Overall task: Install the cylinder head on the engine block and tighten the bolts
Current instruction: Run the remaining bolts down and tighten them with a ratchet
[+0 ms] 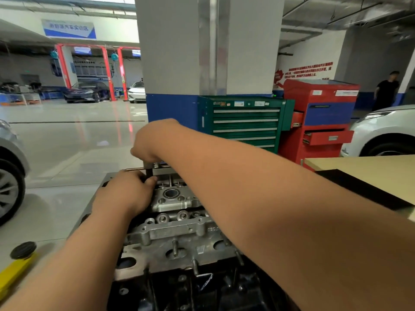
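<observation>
The grey aluminium cylinder head point(173, 230) sits on the dark engine block point(202, 290) right in front of me. At the head's far end a thin dark tool shaft point(148, 172) stands upright. My right hand point(155, 140) is closed over its top, with my forearm crossing above the head. My left hand point(125, 191) grips the shaft lower down, just above the head's surface. The tool's tip and any bolt under it are hidden by my fingers.
A green tool cabinet point(244, 122) and a red one point(321, 117) stand behind the engine by a pillar. At right lies a tan board point(368, 169); a white car point(386, 131) is beyond. A yellow lift arm with a black pad point(22, 250) is at lower left. A person point(386, 90) stands far right.
</observation>
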### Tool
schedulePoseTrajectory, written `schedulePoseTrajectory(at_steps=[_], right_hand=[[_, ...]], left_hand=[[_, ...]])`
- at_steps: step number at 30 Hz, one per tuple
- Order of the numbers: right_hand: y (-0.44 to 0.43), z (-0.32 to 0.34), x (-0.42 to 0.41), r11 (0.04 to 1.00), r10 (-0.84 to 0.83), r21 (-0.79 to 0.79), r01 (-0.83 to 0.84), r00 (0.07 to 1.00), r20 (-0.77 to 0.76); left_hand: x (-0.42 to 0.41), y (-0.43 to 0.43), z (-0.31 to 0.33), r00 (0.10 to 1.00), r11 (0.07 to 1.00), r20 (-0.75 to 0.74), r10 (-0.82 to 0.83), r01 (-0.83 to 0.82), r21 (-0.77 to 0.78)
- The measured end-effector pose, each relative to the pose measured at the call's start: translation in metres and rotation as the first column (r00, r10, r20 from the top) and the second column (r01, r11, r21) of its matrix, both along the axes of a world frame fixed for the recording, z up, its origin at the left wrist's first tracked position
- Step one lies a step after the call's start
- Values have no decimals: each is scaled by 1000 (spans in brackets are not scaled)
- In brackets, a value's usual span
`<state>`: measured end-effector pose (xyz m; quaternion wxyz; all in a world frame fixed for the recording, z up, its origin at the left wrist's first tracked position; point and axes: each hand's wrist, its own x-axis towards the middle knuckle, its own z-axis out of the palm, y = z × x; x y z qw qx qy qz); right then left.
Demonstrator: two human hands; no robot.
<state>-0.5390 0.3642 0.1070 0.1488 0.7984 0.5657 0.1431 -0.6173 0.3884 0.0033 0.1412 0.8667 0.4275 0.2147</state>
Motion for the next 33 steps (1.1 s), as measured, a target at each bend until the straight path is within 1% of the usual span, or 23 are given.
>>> schedulePoseTrajectory(at_steps=[2,4,5,6,8,10,11,13,15,17,18,19,21,22,23,24,26,28,29,30,32,33], right_hand=[[-9,0,6,1000,5,-7,-5,998,-65],[-30,8,-3,995,45,-84,-54,993,-108],[-37,14,-7,992,65,-96,-81,985,-158],[-41,20,-7,992,63,-91,-85,974,-215],[-40,26,-4,992,110,-31,-120,965,-239],[-35,18,-1,993,118,12,-118,978,-169],[-31,11,0,995,102,24,-100,986,-129],[-24,1,-1,997,44,65,-38,994,-99],[-20,1,-3,999,35,30,-33,997,-71],[-19,7,-3,994,101,-43,-103,994,-33],[-20,9,-2,986,159,-48,-159,987,5],[-21,10,0,979,204,-20,-204,978,42],[-22,4,6,968,227,89,-235,969,93],[-21,-2,8,967,203,137,-217,973,106],[-18,-7,8,970,147,182,-162,985,96],[-14,-11,6,975,61,210,-73,996,62],[-3,-14,-3,975,-80,207,77,997,7],[4,-16,-7,979,-95,180,93,995,4],[3,-15,-5,985,-56,166,53,998,11],[-1,-11,0,989,17,148,-18,1000,12],[-13,-3,13,966,239,95,-242,970,48],[-17,0,19,932,349,65,-356,931,105]], left_hand=[[0,-2,1,999,1000,-42,10,-10,5],[0,-2,2,998,1000,-58,13,-13,2],[0,-2,2,998,1000,-64,11,-12,-9],[0,-2,3,998,1000,-66,9,-11,-22],[0,-2,3,998,999,-65,15,-18,-33],[-1,-3,3,996,999,-88,27,-29,-23],[-2,-3,3,995,999,-98,31,-34,-23],[-2,-5,3,996,999,-85,36,-39,-35],[-3,-6,3,998,999,-44,33,-35,-39],[-4,-5,3,1000,999,-5,27,-27,-38],[-4,-5,3,1000,999,1,25,-25,-35],[-4,-6,4,1000,999,-6,27,-27,-32],[-3,-7,4,999,999,-38,26,-26,-22],[-3,-8,3,999,1000,-41,23,-24,-19],[-4,-9,3,999,1000,-32,19,-20,-24],[-5,-10,4,1000,1000,-6,9,-9,-30],[-6,-9,5,999,999,41,-6,8,-46],[-6,-9,6,999,998,42,-9,11,-54],[-6,-10,6,999,999,34,-7,9,-48],[-6,-9,5,1000,999,28,-8,9,-34],[-6,-7,4,1000,1000,10,-1,1,-23],[-5,-6,4,1000,1000,4,1,-1,-23]])
